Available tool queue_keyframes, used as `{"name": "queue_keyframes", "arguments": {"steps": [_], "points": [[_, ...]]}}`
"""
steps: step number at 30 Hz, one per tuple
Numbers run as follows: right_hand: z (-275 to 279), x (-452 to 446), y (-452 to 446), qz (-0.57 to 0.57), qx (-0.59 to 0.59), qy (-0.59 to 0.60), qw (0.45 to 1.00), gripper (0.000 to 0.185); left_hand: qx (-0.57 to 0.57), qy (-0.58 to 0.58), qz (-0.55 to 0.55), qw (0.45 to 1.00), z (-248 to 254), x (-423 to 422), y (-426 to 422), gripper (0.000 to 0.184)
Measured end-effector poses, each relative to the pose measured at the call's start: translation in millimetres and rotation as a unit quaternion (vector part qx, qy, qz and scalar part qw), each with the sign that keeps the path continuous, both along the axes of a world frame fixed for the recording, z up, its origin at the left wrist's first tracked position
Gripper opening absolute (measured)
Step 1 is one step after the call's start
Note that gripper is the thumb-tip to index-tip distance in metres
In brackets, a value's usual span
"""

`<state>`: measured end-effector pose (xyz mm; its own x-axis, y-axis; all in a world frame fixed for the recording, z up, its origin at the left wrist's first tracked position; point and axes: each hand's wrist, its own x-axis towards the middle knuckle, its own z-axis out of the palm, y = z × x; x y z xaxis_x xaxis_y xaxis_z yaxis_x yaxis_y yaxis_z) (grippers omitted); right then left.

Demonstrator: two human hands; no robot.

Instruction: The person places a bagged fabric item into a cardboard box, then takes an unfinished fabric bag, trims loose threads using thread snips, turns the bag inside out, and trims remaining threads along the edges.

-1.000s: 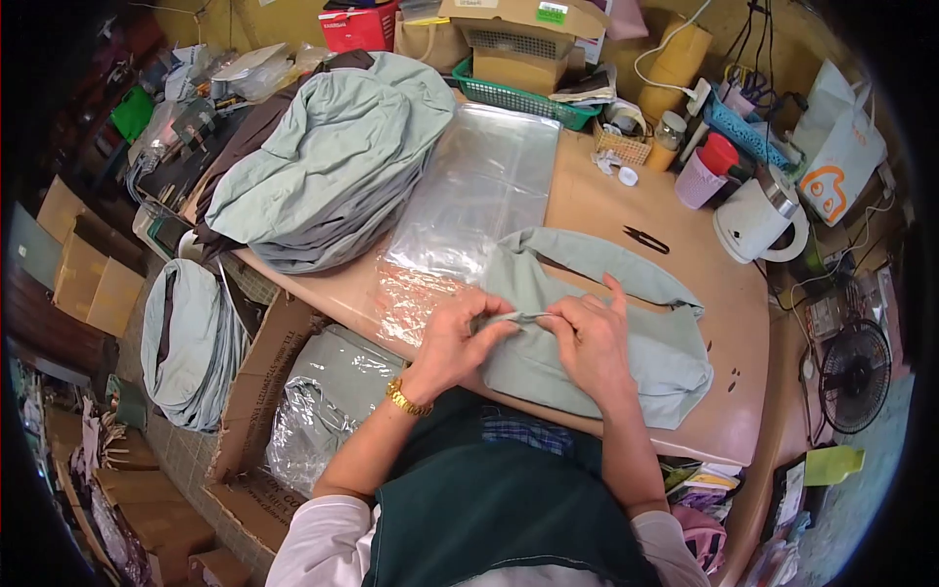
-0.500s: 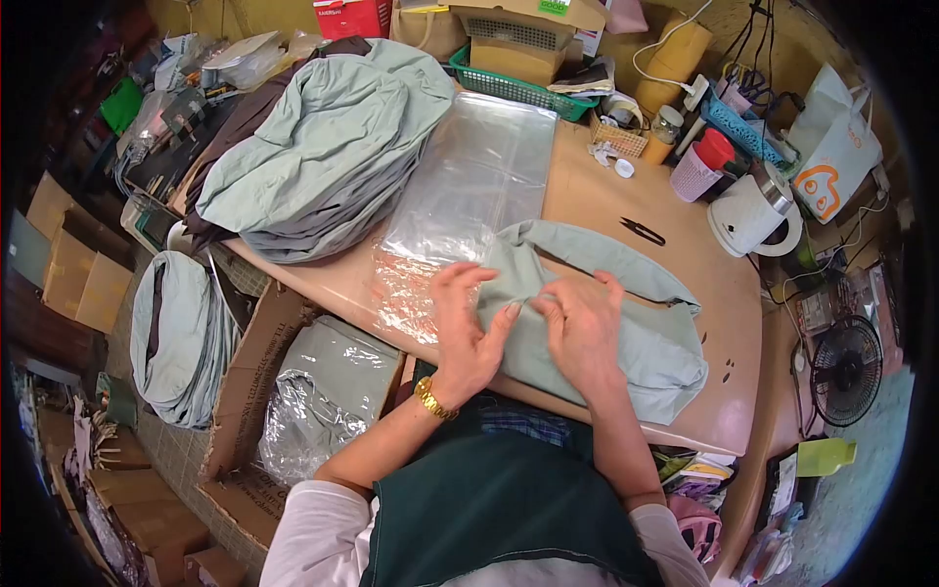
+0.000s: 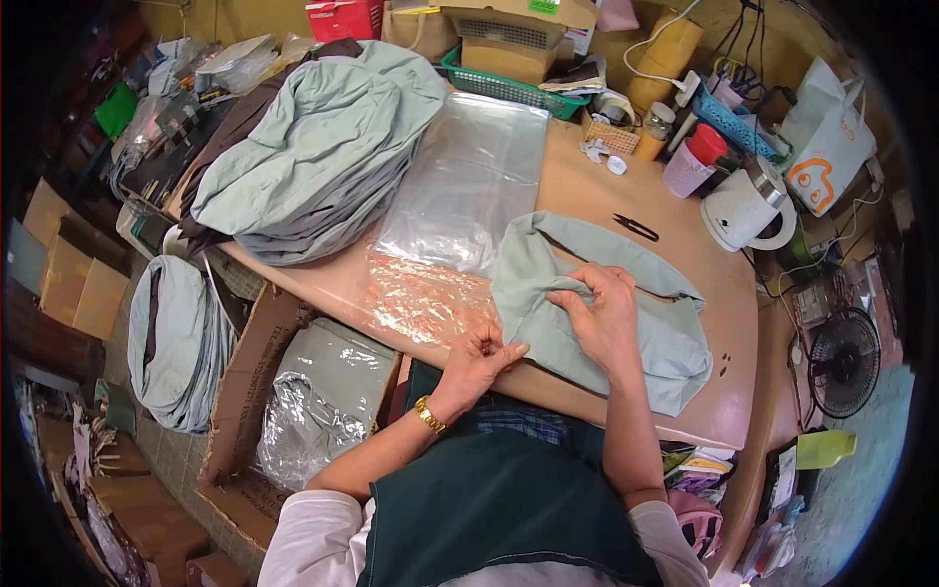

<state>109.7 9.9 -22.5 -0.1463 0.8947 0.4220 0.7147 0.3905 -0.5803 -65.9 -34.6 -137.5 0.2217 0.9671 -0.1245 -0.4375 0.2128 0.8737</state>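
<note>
A pale green cloth piece [image 3: 650, 342] lies folded on the table, with a long gap along its far side. My right hand [image 3: 603, 315] is over its middle, thumb and forefinger closed on a raised fold. At the near left edge of the cloth is my left hand [image 3: 474, 367], a gold watch on its wrist. Its fingers are curled and the thumb tip is by the cloth edge; what they pinch is hidden. Clear plastic bags [image 3: 465, 186] lie flat just left of the cloth. Black thread snips [image 3: 636, 227] rest beyond it.
A tall pile of pale green cloth pieces [image 3: 323, 147] covers the table's left side. Below stands a carton [image 3: 240, 391] holding bagged cloth. A white kettle [image 3: 734, 215], a pink cup [image 3: 685, 174] and a green basket [image 3: 509, 90] line the back. A fan [image 3: 844, 362] is at right.
My left hand has moved down toward the cloth's near edge, and its fingers have curled in. My right hand has shifted slightly right and lifts a fold of the cloth.
</note>
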Motion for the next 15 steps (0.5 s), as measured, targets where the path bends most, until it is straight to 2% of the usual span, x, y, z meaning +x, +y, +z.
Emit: {"name": "queue_keyframes", "arguments": {"steps": [1,3,5,8,10,11,12,13,14,15], "points": [[-4,3,4,-0.005,0.004,-0.001,1.000,0.011,0.035,0.034,0.014,0.999,0,1,0,0.021],[-13,6,11,-0.013,0.056,0.082,0.995,0.013,0.044,0.053,0.021,0.997,10,4,-2,0.025],[-16,2,11,-0.026,0.085,0.083,0.993,0.013,0.050,0.073,0.032,0.996,14,2,-5,0.029],[-22,0,15,-0.044,0.132,0.074,0.987,0.014,0.037,0.070,-0.009,0.997,13,-9,-8,0.028],[-27,0,17,-0.051,0.151,0.063,0.985,0.015,0.091,0.190,-0.035,0.977,18,-18,-9,0.028],[-29,2,18,-0.053,0.163,0.060,0.983,0.013,0.091,0.190,-0.036,0.977,25,-25,-10,0.028],[-30,3,19,-0.056,0.176,0.056,0.981,0.012,0.224,0.348,0.040,0.910,38,-34,-10,0.023],[-27,4,20,-0.059,0.178,0.058,0.980,0.012,0.347,0.487,0.113,0.794,52,-38,-7,0.019],[-20,5,19,-0.036,0.182,0.056,0.981,0.011,0.348,0.488,0.110,0.793,65,-34,-3,0.019],[-18,5,17,-0.012,0.183,0.055,0.982,0.009,0.376,0.475,0.205,0.769,79,-26,3,0.013]]}}
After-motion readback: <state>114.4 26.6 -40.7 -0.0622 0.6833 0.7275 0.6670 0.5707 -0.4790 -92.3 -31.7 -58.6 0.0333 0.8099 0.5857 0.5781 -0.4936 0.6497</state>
